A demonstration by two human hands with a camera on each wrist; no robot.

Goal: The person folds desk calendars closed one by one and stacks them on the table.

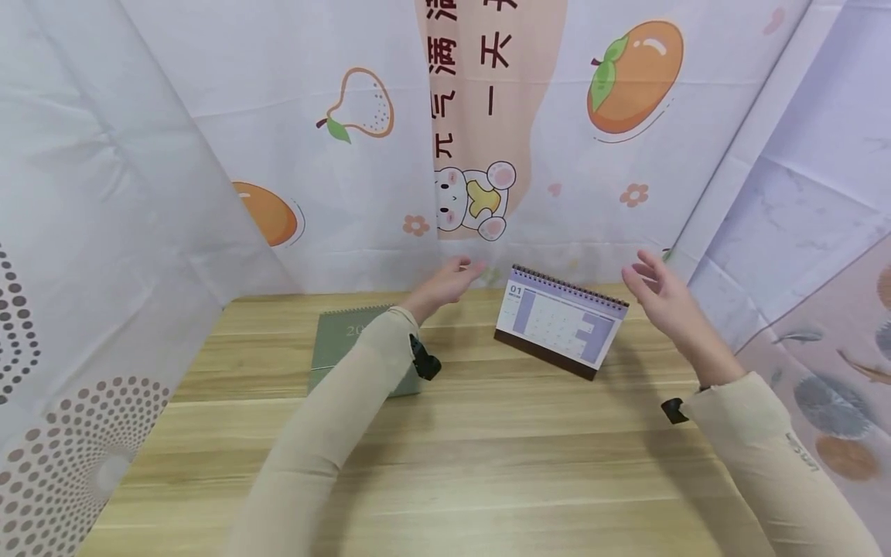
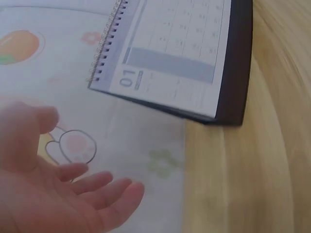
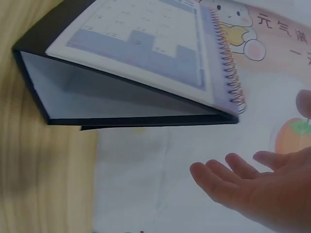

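Note:
A purple and white desk calendar (image 1: 560, 321) with a spiral top edge stands tilted on the table, its page marked 01. To its left my left hand (image 1: 445, 286) hovers with loosely bent fingers, holding nothing. My right hand (image 1: 664, 302) is raised on the other side, apart from the calendar, its fingers relaxed. In the left wrist view the calendar's side edge lies beyond my fingers (image 2: 112, 194). The right wrist view shows the hollow under the calendar's dark stand (image 3: 121, 94). A green calendar (image 1: 348, 329) lies at the left, partly covered by my left forearm.
The wooden table (image 1: 487, 464) runs back to a white printed curtain (image 1: 278, 100) with fruit and a cartoon figure. More patterned cloth hangs at the left (image 1: 69, 271) and right (image 1: 807, 232) sides.

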